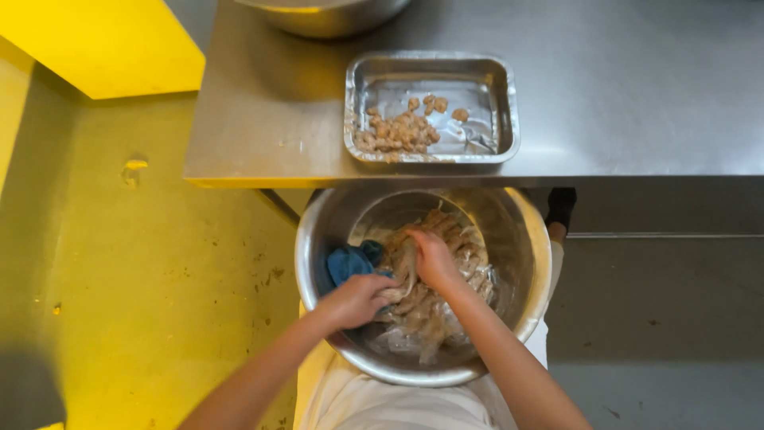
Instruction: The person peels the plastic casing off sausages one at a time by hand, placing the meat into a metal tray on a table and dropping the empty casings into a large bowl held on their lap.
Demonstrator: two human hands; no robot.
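A large steel bowl (525,239) rests on my lap below the table edge, filled with raw pale shrimp (422,306). A blue cloth (350,261) lies inside the bowl at its left. My left hand (354,301) grips shrimp next to the cloth. My right hand (434,259) reaches into the pile, fingers curled on a shrimp. On the steel table (637,87) above, a rectangular metal tray (501,103) holds several small peeled shrimp pieces (402,131) in its left half.
Another steel bowl (322,16) sits at the table's far edge, cut off by the frame. A yellow floor (159,263) lies to the left, with a yellow block (103,44) at top left. Grey floor shows at right.
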